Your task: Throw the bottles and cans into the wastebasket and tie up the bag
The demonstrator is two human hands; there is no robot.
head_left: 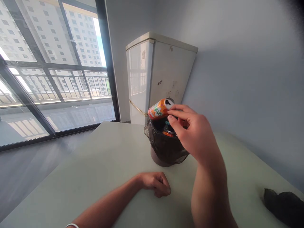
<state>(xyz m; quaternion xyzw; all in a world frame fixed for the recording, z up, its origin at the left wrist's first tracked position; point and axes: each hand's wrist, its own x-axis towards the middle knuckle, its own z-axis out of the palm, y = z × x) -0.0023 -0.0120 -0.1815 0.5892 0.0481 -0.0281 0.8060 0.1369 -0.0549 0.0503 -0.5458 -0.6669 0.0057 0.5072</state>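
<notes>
An orange drink can [157, 110], tilted with its opened top toward the right, is at the rim of a bin [163, 148] lined with a black plastic bag. My right hand [190, 125] is over the bin's right side, its fingertips at the top end of the can. Inside the bin, below the can, another can [168, 129] with orange on it shows partly; the rest of the contents is hidden. My left hand [155, 184] rests on the table in front of the bin, fingers curled in, with nothing visible in it.
The pale table [106, 158] carries the bin. A black cloth-like object [283, 205] lies at the table's right edge. Behind the table is a white fridge [171, 69] by the wall, with glass doors [59, 76] at the left.
</notes>
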